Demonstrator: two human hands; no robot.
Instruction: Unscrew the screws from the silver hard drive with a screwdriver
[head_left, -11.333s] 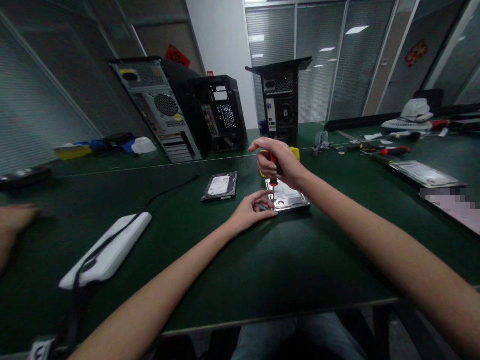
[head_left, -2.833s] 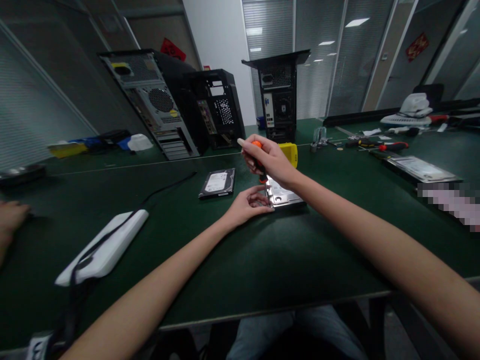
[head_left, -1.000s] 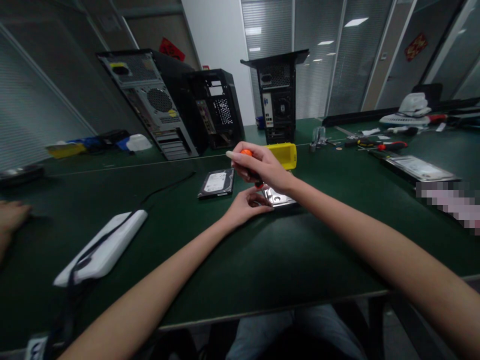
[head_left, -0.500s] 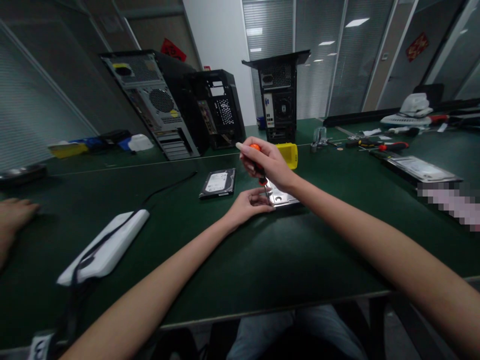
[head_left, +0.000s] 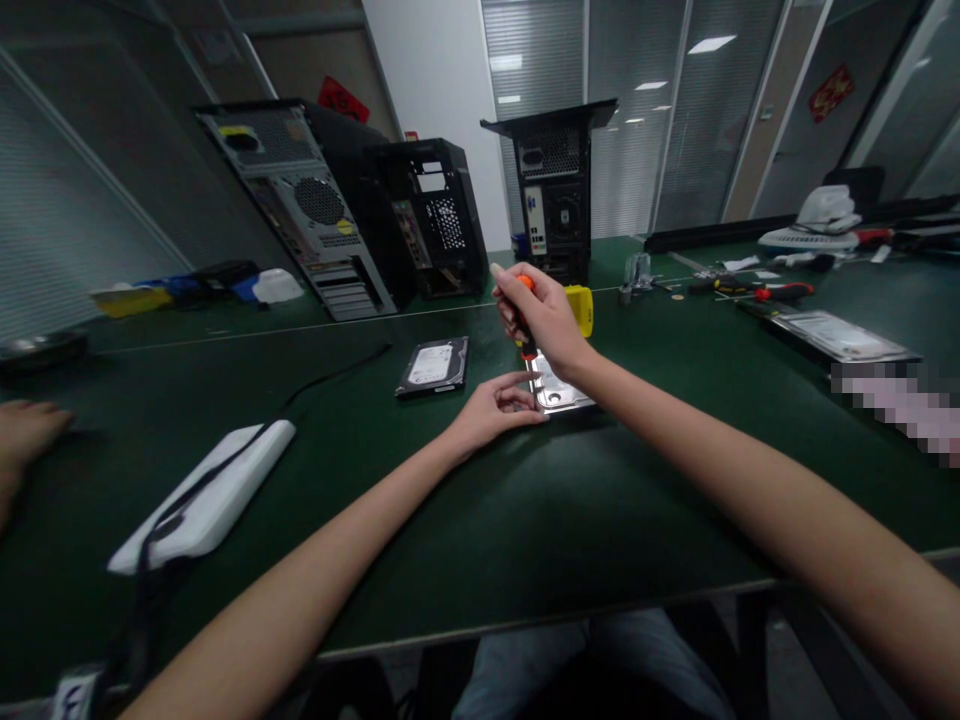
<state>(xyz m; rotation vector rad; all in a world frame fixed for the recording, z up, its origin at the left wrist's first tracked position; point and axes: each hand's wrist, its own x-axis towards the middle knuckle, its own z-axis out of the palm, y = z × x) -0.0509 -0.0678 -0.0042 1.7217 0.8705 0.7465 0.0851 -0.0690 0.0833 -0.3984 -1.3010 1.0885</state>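
Observation:
A silver hard drive lies on the green table, partly covered by my right hand. That hand is closed around the orange and black handle of a screwdriver, which stands nearly upright over the drive's left part; its tip is too small to make out. My left hand grips the left edge of the drive, thumb at the near corner and fingers along the side. A second hard drive, black with a white label, rests to the left. Just behind my right hand is a yellow object, partly hidden.
Computer cases stand along the back. On the left lie a white power bank-like block with a black strap and another person's hand. At the right are another hard drive, a red and black screwdriver and a white cap-like object.
My right hand and the screwdriver have shifted slightly right and become more upright over the drive. My left hand stays at the drive's edge.

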